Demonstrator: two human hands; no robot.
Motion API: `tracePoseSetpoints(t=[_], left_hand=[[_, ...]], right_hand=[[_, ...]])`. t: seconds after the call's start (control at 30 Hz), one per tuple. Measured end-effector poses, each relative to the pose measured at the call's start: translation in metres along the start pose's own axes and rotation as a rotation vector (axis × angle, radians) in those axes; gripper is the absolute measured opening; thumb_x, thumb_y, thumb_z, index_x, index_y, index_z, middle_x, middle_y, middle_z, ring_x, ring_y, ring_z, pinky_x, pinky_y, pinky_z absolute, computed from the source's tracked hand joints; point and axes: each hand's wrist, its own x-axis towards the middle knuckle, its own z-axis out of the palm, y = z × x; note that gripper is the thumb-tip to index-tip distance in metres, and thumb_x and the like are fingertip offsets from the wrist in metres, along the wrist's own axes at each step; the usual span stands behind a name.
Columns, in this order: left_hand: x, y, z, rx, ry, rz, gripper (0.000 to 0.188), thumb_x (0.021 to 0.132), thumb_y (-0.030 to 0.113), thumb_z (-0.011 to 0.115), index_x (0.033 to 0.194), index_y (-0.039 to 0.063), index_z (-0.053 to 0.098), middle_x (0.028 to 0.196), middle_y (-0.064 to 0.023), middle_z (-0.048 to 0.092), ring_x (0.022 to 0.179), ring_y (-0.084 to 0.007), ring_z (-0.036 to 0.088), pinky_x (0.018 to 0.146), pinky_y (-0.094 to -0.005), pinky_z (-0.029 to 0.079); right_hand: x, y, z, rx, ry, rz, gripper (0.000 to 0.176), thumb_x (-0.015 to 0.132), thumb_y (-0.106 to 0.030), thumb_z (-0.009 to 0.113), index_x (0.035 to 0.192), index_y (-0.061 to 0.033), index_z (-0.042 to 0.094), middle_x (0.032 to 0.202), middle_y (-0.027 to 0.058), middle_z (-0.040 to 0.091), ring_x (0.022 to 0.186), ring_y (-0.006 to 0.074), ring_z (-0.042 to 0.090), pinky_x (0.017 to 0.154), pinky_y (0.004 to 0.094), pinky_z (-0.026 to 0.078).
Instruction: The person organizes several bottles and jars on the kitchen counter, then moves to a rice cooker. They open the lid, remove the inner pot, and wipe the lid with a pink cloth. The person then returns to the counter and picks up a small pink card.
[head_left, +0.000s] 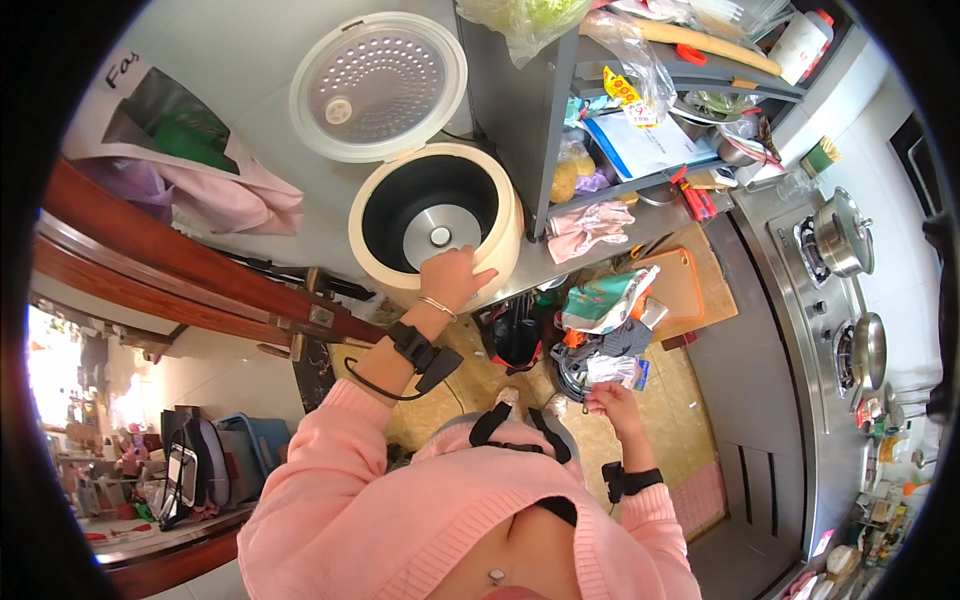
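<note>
My left hand (448, 280) lies over the near rim of a cream rice cooker (501, 247), its thumb out to the right. The fingers bend down inside, hidden beyond the knuckles, so their grip does not show. The hinged lid (375, 82), with a perforated inner cover, stands raised. No inner pot sits in the dark cavity; a round metal heating plate (420, 236) with a central button shows at the bottom. My right hand (616, 411) hangs low over the floor with curled fingers, near a grey cable bundle (571, 381). Whether it holds anything small is unclear.
A grey shelf unit (517, 97) with bags and a folder stands right of the cooker. Farther right, a gas stove carries a lidded pot (840, 232) and a pan (870, 351). Bags (604, 300) and a black-and-red container (514, 334) are below the counter. A red-brown wooden edge (187, 255) runs left.
</note>
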Motion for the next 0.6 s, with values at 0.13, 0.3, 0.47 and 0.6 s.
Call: tracePoseSetpoints(t=[0.13,0.3,0.47,0.6], left_hand=[[-0.002,-0.003,-0.003,0.009,-0.038,0.022,0.047,0.068,0.052,0.060,0.070,0.006,0.056,0.062,-0.0123,0.058,0.060,-0.0297,0.058,0.050,-0.0392,0.044],[-0.006,-0.004,-0.013,0.033,-0.093,0.044,0.044,0.070,0.049,0.060,0.072,0.006,0.057,0.064,-0.0116,0.060,0.062,-0.0285,0.059,0.051,-0.0386,0.045],[-0.007,-0.005,-0.004,0.068,-0.104,-0.033,0.049,0.067,0.056,0.061,0.071,0.007,0.058,0.066,-0.0140,0.060,0.064,-0.0307,0.059,0.053,-0.0402,0.045],[-0.008,-0.015,0.003,0.011,-0.055,-0.085,0.049,0.064,0.055,0.065,0.074,0.007,0.061,0.069,-0.0166,0.061,0.066,-0.0335,0.059,0.056,-0.0436,0.043]], right_hand=[[-0.011,0.021,0.010,-0.033,-0.024,-0.025,0.016,0.084,-0.015,0.055,0.095,-0.0022,0.056,0.081,0.0057,0.062,0.068,0.0134,0.060,0.060,0.0235,0.047],[-0.031,0.043,0.012,-0.034,0.049,-0.040,0.014,0.085,-0.014,0.054,0.092,-0.0032,0.056,0.080,0.0052,0.062,0.066,0.0122,0.059,0.058,0.0235,0.046],[-0.062,0.065,-0.004,-0.036,0.132,-0.035,0.012,0.083,-0.013,0.055,0.089,-0.0028,0.057,0.076,0.0047,0.062,0.065,0.0115,0.058,0.057,0.0235,0.046],[-0.100,0.089,-0.029,-0.073,0.213,-0.049,0.012,0.082,-0.012,0.054,0.085,-0.0018,0.058,0.072,0.0047,0.061,0.062,0.0103,0.057,0.054,0.0240,0.046]])
